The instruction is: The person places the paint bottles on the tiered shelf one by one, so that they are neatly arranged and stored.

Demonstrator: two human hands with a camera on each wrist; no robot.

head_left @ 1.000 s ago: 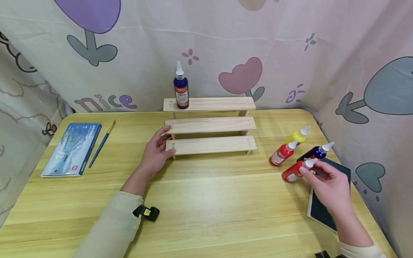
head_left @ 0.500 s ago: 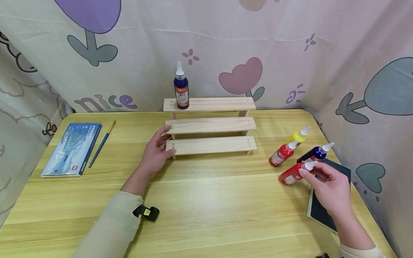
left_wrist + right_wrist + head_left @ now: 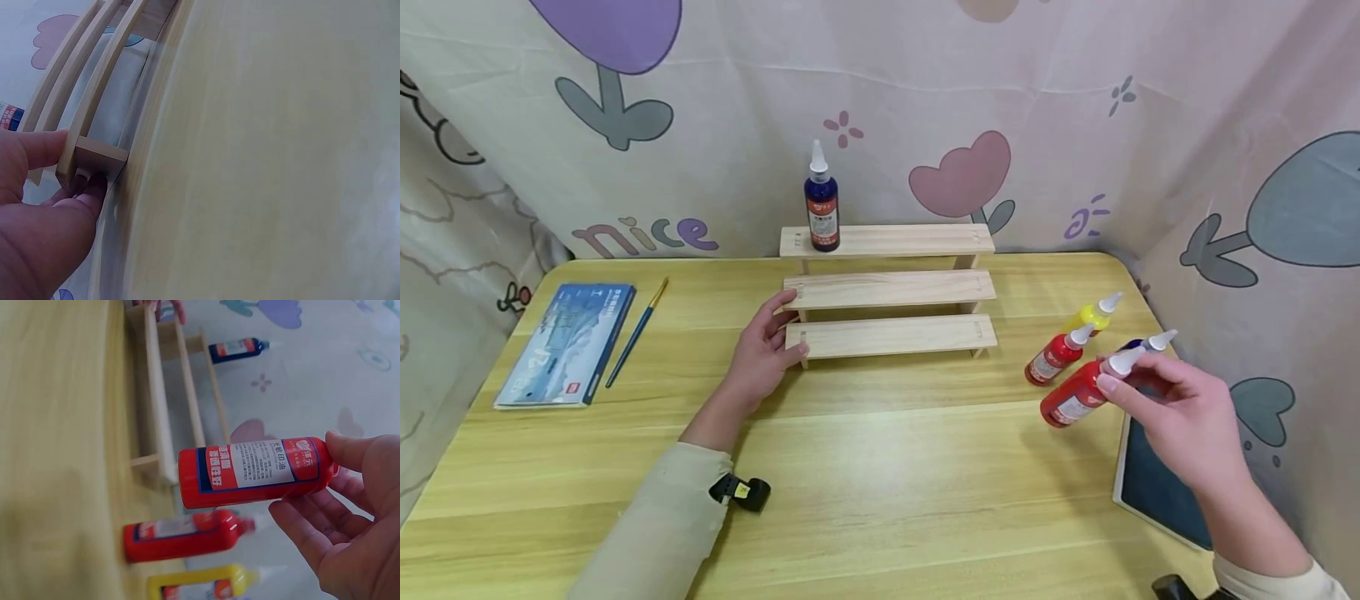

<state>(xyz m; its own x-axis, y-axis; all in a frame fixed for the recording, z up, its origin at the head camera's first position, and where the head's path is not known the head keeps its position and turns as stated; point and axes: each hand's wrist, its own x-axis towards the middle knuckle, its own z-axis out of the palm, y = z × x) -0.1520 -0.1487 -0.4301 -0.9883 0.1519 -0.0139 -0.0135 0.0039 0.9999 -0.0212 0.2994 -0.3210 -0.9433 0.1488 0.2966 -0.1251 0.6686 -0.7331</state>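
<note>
On the right of the bench (image 3: 880,492), I have the right hand (image 3: 1195,421) pinching a red bottle (image 3: 1077,397) between thumb and fingers near its neck. The bottle leans, white nozzle up and to the right, its base raised off the wood. Just beyond it I see a second red bottle (image 3: 1052,360) standing, with a yellow bottle (image 3: 1089,317) right behind. A dark blue bottle (image 3: 1159,341) shows little more than its nozzle past the hand. A dark board (image 3: 1159,479) lies at the right edge, partly hidden by the arm. At far centre, the left hand (image 3: 762,354) grips the left end of a three-tier wooden rack (image 3: 891,290), thumb at the lowest tier. On the top tier's left end I see a blue bottle (image 3: 823,213) upright. Over at far left lie a book (image 3: 567,346) and, just beside it, a paintbrush (image 3: 636,337).
</note>
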